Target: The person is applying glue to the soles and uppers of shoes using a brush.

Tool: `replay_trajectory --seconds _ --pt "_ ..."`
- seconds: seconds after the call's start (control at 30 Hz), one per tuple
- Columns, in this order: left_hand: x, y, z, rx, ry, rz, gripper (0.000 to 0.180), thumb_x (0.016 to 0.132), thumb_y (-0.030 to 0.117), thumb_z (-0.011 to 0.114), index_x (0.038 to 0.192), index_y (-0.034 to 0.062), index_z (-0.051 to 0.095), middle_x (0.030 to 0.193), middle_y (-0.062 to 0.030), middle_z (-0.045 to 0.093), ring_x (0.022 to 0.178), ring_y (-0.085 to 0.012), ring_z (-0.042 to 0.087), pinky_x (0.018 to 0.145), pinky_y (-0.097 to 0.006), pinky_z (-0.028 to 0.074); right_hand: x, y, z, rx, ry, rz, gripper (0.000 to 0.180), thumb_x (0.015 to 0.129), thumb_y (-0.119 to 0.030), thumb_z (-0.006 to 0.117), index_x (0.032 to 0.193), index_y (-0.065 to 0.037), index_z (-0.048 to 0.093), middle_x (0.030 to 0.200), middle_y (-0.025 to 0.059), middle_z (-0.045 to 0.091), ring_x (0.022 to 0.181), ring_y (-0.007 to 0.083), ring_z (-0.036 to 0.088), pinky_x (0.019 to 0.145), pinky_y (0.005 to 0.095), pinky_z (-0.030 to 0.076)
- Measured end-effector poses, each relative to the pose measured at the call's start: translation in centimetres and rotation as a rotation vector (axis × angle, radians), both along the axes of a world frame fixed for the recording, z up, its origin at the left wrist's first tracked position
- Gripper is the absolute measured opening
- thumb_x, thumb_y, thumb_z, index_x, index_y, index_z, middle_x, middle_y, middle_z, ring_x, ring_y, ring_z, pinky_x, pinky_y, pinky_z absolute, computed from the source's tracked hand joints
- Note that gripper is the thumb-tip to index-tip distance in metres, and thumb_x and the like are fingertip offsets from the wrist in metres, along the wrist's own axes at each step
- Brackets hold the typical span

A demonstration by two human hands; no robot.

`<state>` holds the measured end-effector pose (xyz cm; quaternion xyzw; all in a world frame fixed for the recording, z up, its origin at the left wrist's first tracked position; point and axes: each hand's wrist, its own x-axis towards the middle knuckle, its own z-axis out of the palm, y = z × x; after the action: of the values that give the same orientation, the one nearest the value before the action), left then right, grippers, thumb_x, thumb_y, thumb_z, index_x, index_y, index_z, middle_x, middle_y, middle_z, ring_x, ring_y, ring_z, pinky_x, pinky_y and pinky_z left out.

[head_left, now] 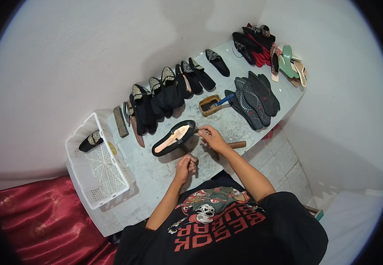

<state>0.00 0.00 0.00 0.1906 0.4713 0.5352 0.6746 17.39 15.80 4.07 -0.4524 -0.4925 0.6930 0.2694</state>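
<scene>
Counted: two hands (213, 139), one basket (77, 176), one tub (211, 113), one brush (225, 99), one block (120, 122). At least eight shoes (173, 141) and four soles (249, 105) were noted; exact totals were prevented by overlap.

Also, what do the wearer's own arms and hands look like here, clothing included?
Both the left hand and the right hand are ungloved, with bare forearms and no visible wristbands; rings are too small to tell. The short sleeves are plain black, part of a black T-shirt printed with a skull and bold red lettering.
</scene>
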Motion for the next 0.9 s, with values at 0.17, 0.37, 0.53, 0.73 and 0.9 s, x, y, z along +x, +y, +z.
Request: replay_trajectory --seconds 0.17,0.37,0.53,0.73,0.9 --pt "7.2 6.4 3.3 0.048 -0.031 -0.255 0.034 0.110 0.034 0.048 0.104 0.0041 0.062 0.071 -0.0028 0.060 0.059 -0.0139 0.061 0.054 -0.025 0.051 10.5 2.1 -1.8 0.203 -0.194 -0.050 0.026 0.094 -0.021 0.074 0.113 -0.004 0.069 0.100 0.0051 0.070 0.080 0.0132 0.062 0.075 0.0303 0.051" --pt "15.5 16.4 4.2 0.081 0.004 -0.486 0.036 0.109 0.032 0.052 0.135 0.0082 0.056 0.109 -0.0094 0.067 0.094 -0.0165 0.068 0.078 -0.031 0.056 21.8 8.0 -0.3 0.615 -0.660 -0.332 0.026 0.082 -0.007 0.076 0.106 -0.005 0.069 0.099 0.0093 0.066 0.090 0.0273 0.063 0.083 0.0380 0.051" --pt "22.0 23.5 4.1 0.155 0.033 -0.634 0.059 0.106 0.035 0.056 0.157 0.0112 0.038 0.153 -0.0078 0.052 0.135 -0.0222 0.053 0.107 -0.043 0.044 25.8 11.8 2.2 0.754 -0.961 -0.469 0.039 0.077 -0.007 0.080 0.112 -0.007 0.066 0.119 0.0134 0.058 0.113 0.0356 0.054 0.098 0.0447 0.045" --pt "27.8 28.4 3.1 0.115 0.145 -0.704 0.084 0.102 0.045 0.059 0.166 0.0131 0.016 0.171 -0.0105 0.023 0.154 -0.0272 0.029 0.116 -0.051 0.034 27.8 14.0 1.0 0.627 -1.017 -0.345 0.058 0.071 -0.007 0.087 0.123 -0.004 0.062 0.126 0.0170 0.052 0.119 0.0389 0.050 0.103 0.0463 0.043" --pt "28.8 29.5 2.8 0.090 0.156 -0.740 0.090 0.102 0.050 0.057 0.167 0.0142 0.007 0.174 -0.0108 0.010 0.158 -0.0299 0.018 0.120 -0.053 0.026 29.3 15.0 0.7 0.627 -1.013 -0.273 0.054 0.070 -0.011 0.085 0.119 -0.003 0.063 0.121 0.0165 0.052 0.115 0.0393 0.053 0.101 0.0471 0.046"
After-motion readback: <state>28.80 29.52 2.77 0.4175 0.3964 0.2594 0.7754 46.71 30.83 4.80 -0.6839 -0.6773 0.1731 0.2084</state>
